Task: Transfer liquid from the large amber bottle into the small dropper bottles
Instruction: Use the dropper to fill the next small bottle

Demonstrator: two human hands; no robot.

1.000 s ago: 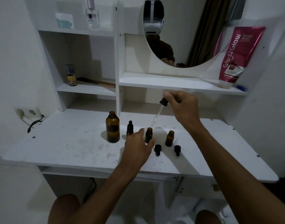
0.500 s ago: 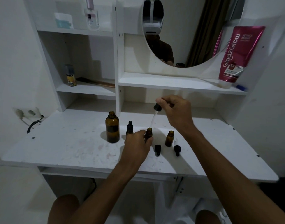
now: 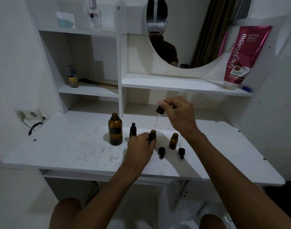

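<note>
Amber glass: one large amber bottle [image 3: 115, 129], uncapped, on white desk [image 3: 67, 146]; three small dropper bottles, one capped [image 3: 133, 129], one open [image 3: 173, 140], one [image 3: 152, 135] grasped by left hand [image 3: 139, 148]. Right hand [image 3: 179, 111] pinches dropper [image 3: 159, 115] above it. Two loose caps [image 3: 161, 151]. Pink tube [image 3: 243, 55]: "Glad2Glow".

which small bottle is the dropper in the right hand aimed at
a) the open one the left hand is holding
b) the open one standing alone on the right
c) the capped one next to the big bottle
a: the right hand holds the dropper with its glass tip angled down just above the mouth of the open small bottle that the left hand steadies on the desk.
</note>
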